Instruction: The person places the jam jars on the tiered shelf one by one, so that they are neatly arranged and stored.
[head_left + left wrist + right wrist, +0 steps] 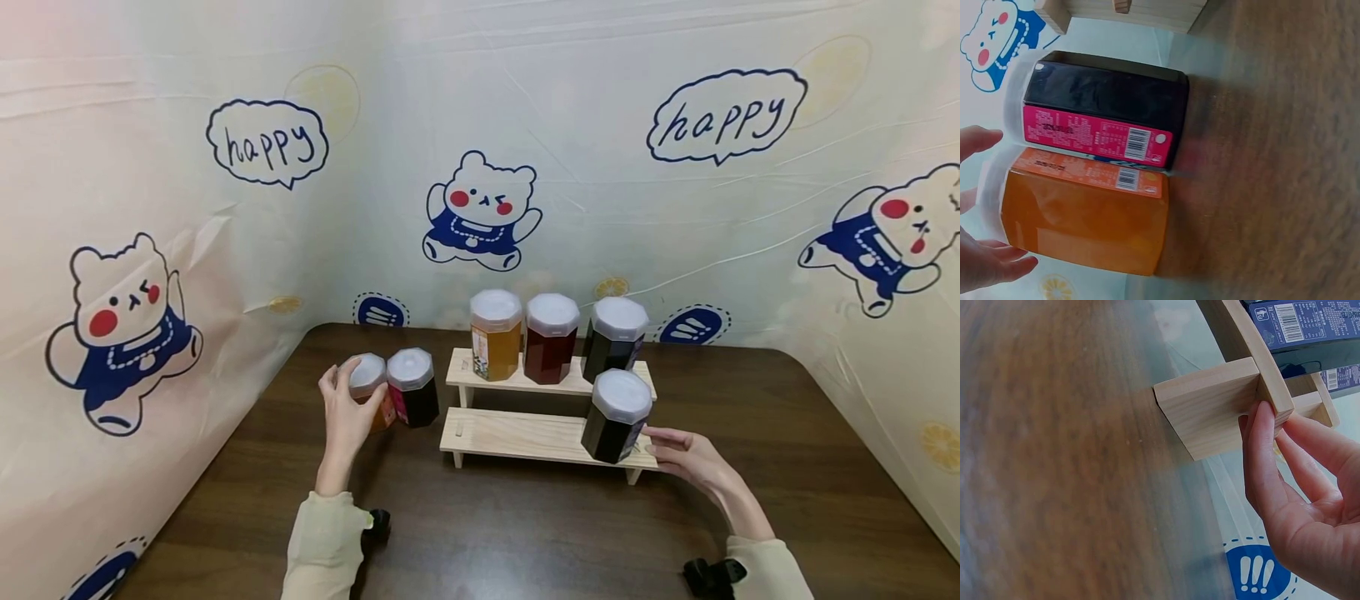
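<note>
My left hand (349,410) is at the left, its thumb and fingers curved round the white lid of an orange jar (1085,215). Against that jar stands a dark jar (1107,81) with a pink label. My right hand (686,457) pinches the right end of a two-step wooden rack (517,433), thumb and fingers on the board's edge in the right wrist view (1272,394). Near that hand, a dark jar (617,421) with a purple-blue label stands on the lower step. All the jars have whitish lids.
On the upper step stand an amber jar (495,342), a dark red jar (550,346) and another dark jar (611,337). The brown wooden table (525,533) meets a printed cloth (585,192) behind and at both sides.
</note>
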A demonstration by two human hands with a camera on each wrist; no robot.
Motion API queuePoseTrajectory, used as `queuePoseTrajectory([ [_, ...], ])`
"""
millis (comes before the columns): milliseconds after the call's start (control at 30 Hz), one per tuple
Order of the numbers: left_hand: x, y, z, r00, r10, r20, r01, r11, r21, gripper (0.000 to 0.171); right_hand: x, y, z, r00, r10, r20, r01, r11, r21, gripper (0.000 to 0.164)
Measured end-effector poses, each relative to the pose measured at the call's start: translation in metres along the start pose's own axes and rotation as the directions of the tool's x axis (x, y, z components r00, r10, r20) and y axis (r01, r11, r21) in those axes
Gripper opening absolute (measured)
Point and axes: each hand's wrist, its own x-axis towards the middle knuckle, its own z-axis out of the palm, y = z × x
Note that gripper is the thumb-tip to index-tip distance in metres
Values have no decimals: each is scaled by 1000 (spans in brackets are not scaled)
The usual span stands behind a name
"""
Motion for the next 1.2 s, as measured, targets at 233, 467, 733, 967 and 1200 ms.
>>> queuePoseTrajectory([
  [233, -1, -9, 3, 1000, -15, 11, 15, 1000, 2, 48, 0, 0, 1, 1000, -5, 10, 4, 1000, 9, 28],
  [467, -2, -18, 4, 999, -33, 16, 33, 999, -17, 50, -1, -1, 2, 1000, -3, 1, 3, 1000, -3, 31],
  [733, 1, -20, 4, 999, -25, -43, 25, 1000, -6, 51, 0, -2, 1, 1000, 0, 10, 0, 1000, 1, 36],
  [967, 0, -15, 2, 992, -39, -119, 46, 998, 53, 51, 0, -1, 0, 1000, 1, -7, -1, 1000, -10, 33],
  [1200, -3, -12, -3, 986, -71, -150, 90, 988, 128, 51, 0, 0, -1, 1000, -14, 17, 14, 1000, -8, 30],
])
